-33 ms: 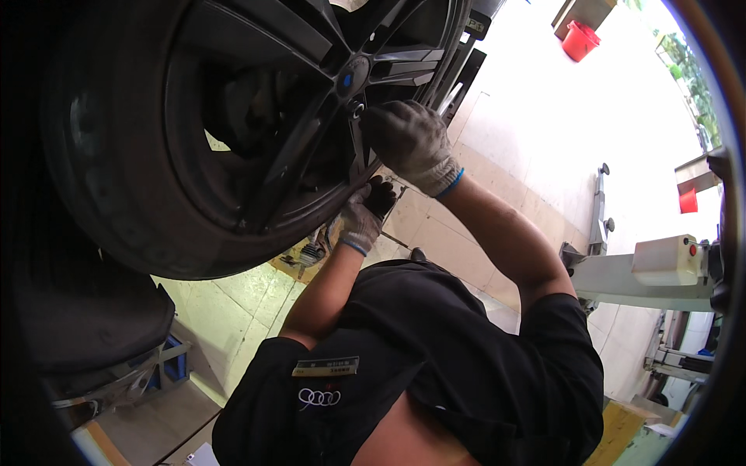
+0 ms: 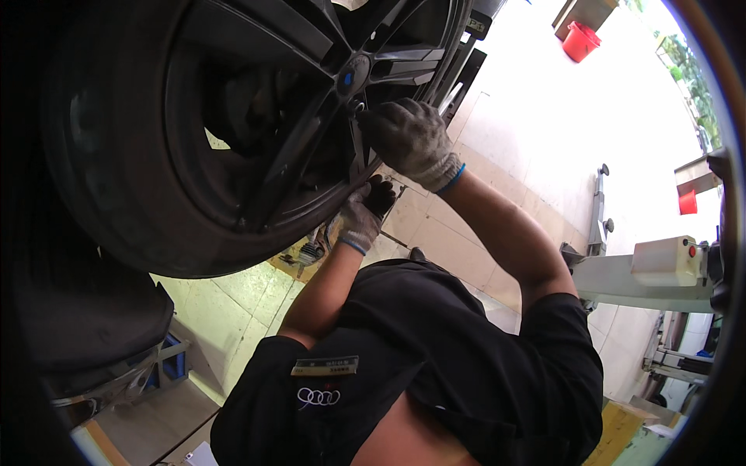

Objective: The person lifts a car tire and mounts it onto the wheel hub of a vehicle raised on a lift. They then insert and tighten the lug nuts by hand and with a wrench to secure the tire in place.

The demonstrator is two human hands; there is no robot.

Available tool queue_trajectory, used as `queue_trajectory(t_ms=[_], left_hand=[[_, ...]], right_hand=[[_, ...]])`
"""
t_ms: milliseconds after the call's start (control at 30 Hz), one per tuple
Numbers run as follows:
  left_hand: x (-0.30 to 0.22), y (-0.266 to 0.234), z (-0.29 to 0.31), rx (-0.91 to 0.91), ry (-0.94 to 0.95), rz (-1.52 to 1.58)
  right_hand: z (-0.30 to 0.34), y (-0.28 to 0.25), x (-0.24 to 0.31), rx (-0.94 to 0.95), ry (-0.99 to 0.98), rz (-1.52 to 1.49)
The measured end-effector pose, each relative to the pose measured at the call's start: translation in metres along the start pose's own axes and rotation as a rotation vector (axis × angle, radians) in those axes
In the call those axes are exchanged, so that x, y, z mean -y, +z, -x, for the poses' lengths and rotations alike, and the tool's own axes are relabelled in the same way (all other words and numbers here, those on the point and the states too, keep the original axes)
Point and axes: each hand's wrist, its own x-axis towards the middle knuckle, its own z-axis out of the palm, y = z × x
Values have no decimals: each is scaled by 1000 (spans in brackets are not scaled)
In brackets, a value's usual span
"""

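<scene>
A large dark wheel [image 2: 249, 221] with black spokes, its tyre fitted, fills the upper left. My right hand [image 2: 412, 140], in a grey knitted glove with a blue cuff edge, is closed beside the hub [image 2: 352, 75]. What its fingers grip is hidden; a small shiny round metal piece [image 2: 358, 107] shows in front of them, by a bolt hole. Below it, my left hand [image 2: 364, 216], gloved alike, presses against the tyre's lower edge with bent, dark-coated fingers. Part of that hand is lost behind the tyre.
A pale lift arm [image 2: 614, 279] with a white box [image 2: 667, 260] reaches in from the right. Far off on the tiled floor stands a red bucket [image 2: 580, 42]. Under the tyre lie metal parts on a yellowish patch [image 2: 295, 260]. Blue-and-grey equipment [image 2: 172, 361] stands lower left.
Hardly anything differs: my right hand has shifted very slightly at the hub, and the left hand stays at the tyre's edge.
</scene>
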Motion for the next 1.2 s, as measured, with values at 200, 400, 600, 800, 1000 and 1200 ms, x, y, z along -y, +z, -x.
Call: queue_trajectory(t_ms=[200,400,600,800,1000,1200], left_hand=[[-2,-1,3,-47,-15,-45],[-2,-1,1,-3,-27,4],[1,10,2,-11,8,48],[0,16,2,-69,15,26],[-1,-4,-6,-7,-14,-4],[-4,-13,-4,42,-38,-24]], right_hand=[[-6,9,-21,-162,-279,173],[-1,29,2,-97,141,-128],[-19,20,40,-53,998,-831],[-10,0,35,210,547,-512],[7,5,29,-107,502,-412],[0,10,-15,-154,-144,152]])
